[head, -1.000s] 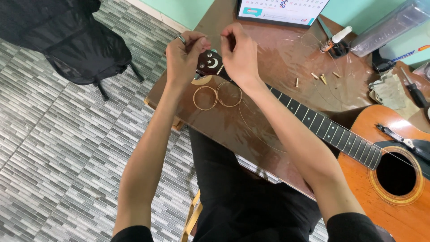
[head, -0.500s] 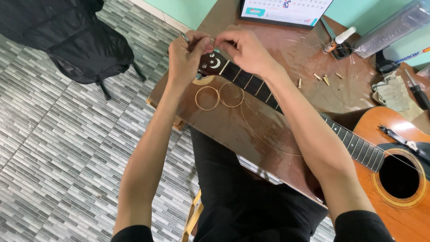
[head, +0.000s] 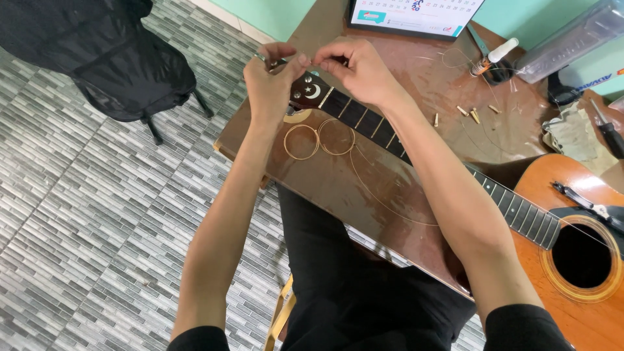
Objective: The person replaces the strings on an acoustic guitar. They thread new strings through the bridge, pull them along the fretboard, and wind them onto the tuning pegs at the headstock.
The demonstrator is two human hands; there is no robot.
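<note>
Both my hands sit a little higher over the guitar head than half a second ago, and they have drawn closer, fingertips almost meeting. My left hand (head: pixel 272 78) is curled, thumb and forefinger pressed together on something thin at the top of the guitar head (head: pixel 307 94); I cannot tell exactly what it grips, though it looks like the end of a guitar string. My right hand (head: pixel 357 68) pinches the same spot from the other side, fingers bent and closed. That dark guitar head, with its pale crescent mark, lies on the brown table (head: pixel 338 188) just under my hands, and the neck (head: pixel 455 166) runs from it to the orange guitar body (head: pixel 572 260) at the lower right. Two coiled strings (head: pixel 318 140) lie on the table just beside the guitar head, touching each other, with a loose strand curving away from them toward the neck. Farther back, small pegs (head: pixel 471 116) lie scattered near a little bottle with a white cap (head: pixel 495 57). A clear plastic box (head: pixel 572 39) stands at the far right edge; what is in it I cannot make out. A crumpled cloth (head: pixel 575 136) lies near the guitar body, and a black chair (head: pixel 110 58) stands on the grey tiled floor.
</note>
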